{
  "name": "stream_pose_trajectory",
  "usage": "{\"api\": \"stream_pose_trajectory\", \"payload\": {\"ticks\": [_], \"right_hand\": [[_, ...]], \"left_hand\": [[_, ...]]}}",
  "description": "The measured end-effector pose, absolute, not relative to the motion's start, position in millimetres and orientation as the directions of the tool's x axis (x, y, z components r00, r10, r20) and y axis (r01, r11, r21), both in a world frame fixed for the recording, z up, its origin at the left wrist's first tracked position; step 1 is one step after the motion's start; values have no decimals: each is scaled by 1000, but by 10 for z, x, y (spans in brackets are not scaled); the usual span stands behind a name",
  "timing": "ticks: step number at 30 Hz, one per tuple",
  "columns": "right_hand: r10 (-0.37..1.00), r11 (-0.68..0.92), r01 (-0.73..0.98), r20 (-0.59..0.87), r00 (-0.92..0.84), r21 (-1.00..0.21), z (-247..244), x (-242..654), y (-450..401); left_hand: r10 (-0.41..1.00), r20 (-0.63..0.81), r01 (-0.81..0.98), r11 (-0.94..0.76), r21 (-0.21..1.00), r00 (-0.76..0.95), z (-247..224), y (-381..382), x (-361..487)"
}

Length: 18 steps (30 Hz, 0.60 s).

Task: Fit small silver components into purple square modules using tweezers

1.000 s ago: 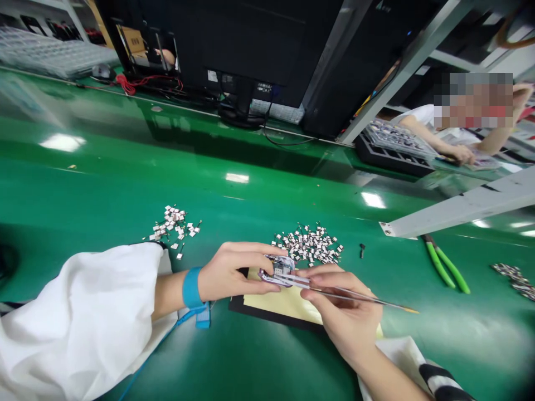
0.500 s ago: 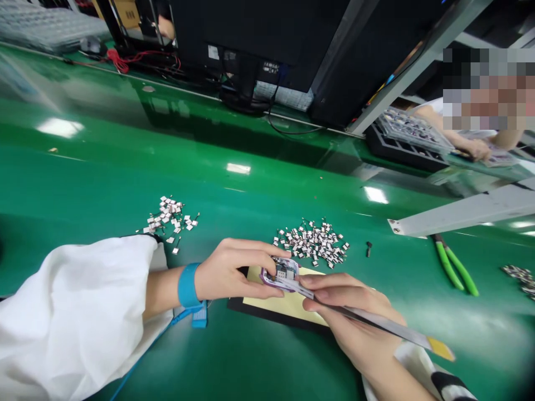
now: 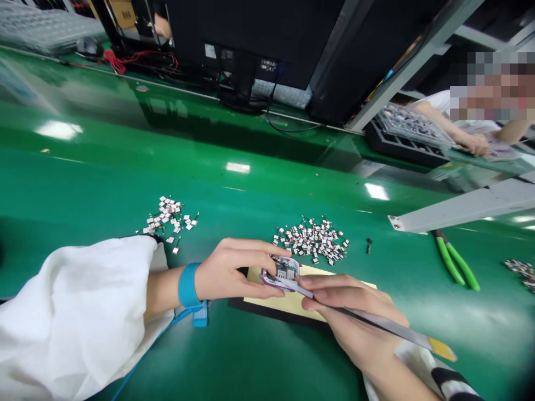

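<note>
My left hand (image 3: pixel 236 270), with a blue wrist strap (image 3: pixel 189 285), grips a small rounded device housing (image 3: pixel 286 269) with a purple edge and an exposed circuit board. The left fingertips curl over the board and hide part of it. Tweezers (image 3: pixel 376 319) with a yellow end lie in my right hand (image 3: pixel 355 314), pinched between thumb and fingers. Their tips reach the lower right edge of the housing; whether they hold a part there I cannot tell. Beneath both hands lies a pale yellow pad (image 3: pixel 271 304) on a black sheet.
Small white-topped parts with short leads form a pile (image 3: pixel 311 240) beyond the housing and a smaller pile (image 3: pixel 169 214) to its left. Green-handled pliers (image 3: pixel 455 262) lie at right, below a white metal bar (image 3: pixel 460 209). A co-worker's hand (image 3: pixel 476 143) is at the far right, beside trays (image 3: pixel 409 133).
The view has shifted very slightly. My hands, the housing and the tweezers keep nearly the same pose, with only a slight movement of the right hand.
</note>
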State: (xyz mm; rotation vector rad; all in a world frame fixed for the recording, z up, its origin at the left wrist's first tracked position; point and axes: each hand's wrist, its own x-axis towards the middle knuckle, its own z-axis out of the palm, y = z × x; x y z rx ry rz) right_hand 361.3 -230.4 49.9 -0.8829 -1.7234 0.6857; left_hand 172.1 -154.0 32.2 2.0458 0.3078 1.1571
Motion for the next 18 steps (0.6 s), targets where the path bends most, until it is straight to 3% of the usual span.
{"api": "stream_pose_trajectory", "payload": {"ticks": [18], "right_hand": [[856,518,222,499,-139,-826,492,3586,-2313]], "left_hand": [[570,616,-130,-668,733,544,336,-1559,1718]]}}
